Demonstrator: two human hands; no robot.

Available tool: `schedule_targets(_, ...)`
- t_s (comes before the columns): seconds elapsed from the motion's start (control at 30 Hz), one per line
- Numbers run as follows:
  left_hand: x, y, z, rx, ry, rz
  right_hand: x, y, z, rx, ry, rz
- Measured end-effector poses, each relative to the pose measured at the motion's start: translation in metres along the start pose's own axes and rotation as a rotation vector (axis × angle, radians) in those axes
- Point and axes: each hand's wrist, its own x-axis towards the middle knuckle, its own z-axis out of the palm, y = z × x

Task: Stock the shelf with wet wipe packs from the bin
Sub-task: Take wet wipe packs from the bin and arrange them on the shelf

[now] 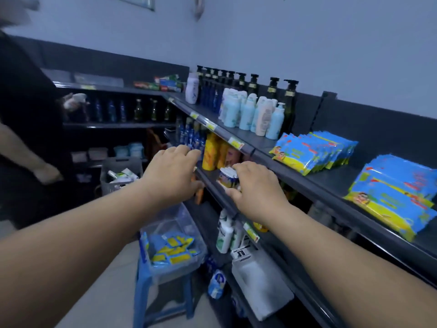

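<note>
Both hands — left hand (173,171) and right hand (256,185) — hover spread and empty above the clear bin (189,223) of wet wipe packs (173,249) — soft, light, slippery film, likely best pinched flat across the middle.

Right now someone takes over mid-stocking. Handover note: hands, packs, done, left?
Left hand: reaching toward the second shelf, fingers curled, nothing visibly held.
Right hand: resting at the second shelf's edge, against a small round pack; whether it grips it is unclear.
Done: two stacks of wet wipe packs on the top shelf, one at, one at.
Left: more packs in the clear bin on the blue stool below. Move them up.
</note>
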Motion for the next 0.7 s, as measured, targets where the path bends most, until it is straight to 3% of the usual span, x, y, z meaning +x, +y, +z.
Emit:
schedule_targets(0.33,0.015,-0.090,0.077,0.013,-0.175,-0.199,0.088,-0.045,0.106,0.103,-0.176,-0.109)
schedule_targets(0.7,0.104,-0.157,0.230,-0.050,-0.399,-0.328,0.208,-0.023,0.266,0.210,-0.439,-0.122)
